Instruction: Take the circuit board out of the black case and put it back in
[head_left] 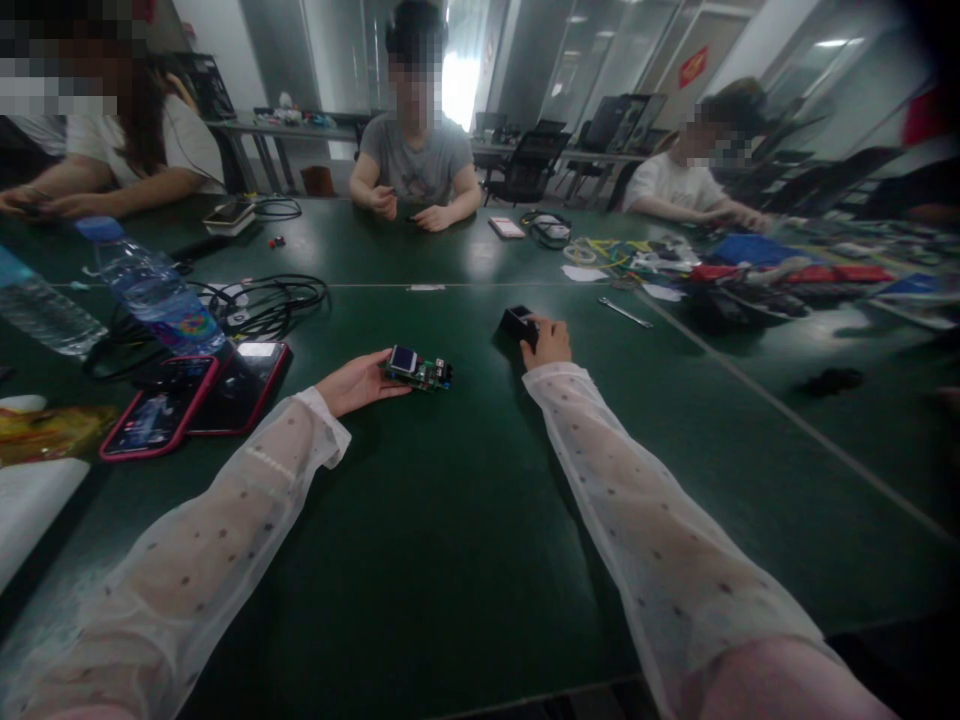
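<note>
A small green circuit board [426, 374] with a little square screen is gripped at its left end by my left hand [361, 382], thumb above and fingers beneath, just over the green tabletop. To the right, my right hand [549, 342] is closed around a small black box [517, 322], whose near side is covered by the fingers. The box looks open at the top and rests on or close to the table; I cannot tell which. A gap of bare tabletop lies between board and box.
Two phones [161, 405] in red cases, a water bottle [161, 290] and coiled black cables [277, 305] lie left. A wrench [626, 312] is beyond my right hand, near a heap of wires and tools [757, 270]. Several people sit around the table.
</note>
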